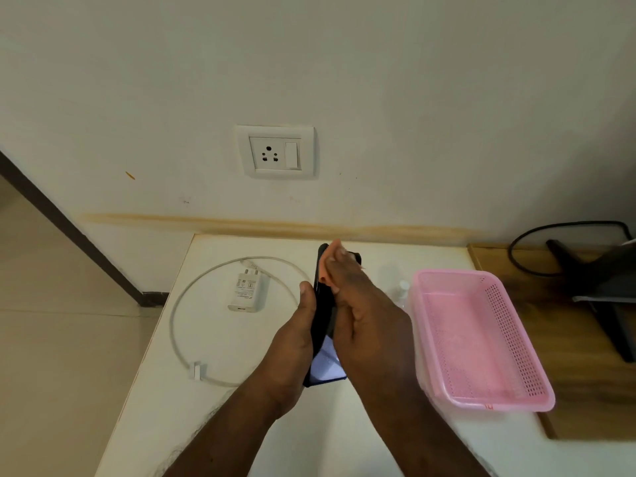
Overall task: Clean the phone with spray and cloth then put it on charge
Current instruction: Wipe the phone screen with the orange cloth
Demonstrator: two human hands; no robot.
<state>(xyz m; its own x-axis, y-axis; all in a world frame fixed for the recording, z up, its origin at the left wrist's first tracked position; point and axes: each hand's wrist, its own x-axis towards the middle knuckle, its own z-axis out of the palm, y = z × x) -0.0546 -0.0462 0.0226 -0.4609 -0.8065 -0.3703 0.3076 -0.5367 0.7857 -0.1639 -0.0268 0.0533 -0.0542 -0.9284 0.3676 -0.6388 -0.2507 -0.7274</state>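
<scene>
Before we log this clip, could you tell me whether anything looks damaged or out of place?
One oddity: a yellowish-brown stain streaks the wall just above the table. Otherwise, the charger and cable lie unplugged.

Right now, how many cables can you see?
2. A white cable lies looped on the white table around the charger. A black cable curves at the far right. Others may be hidden.

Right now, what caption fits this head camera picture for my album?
Left hand holds the phone while right hand wipes it with a cloth.
</scene>
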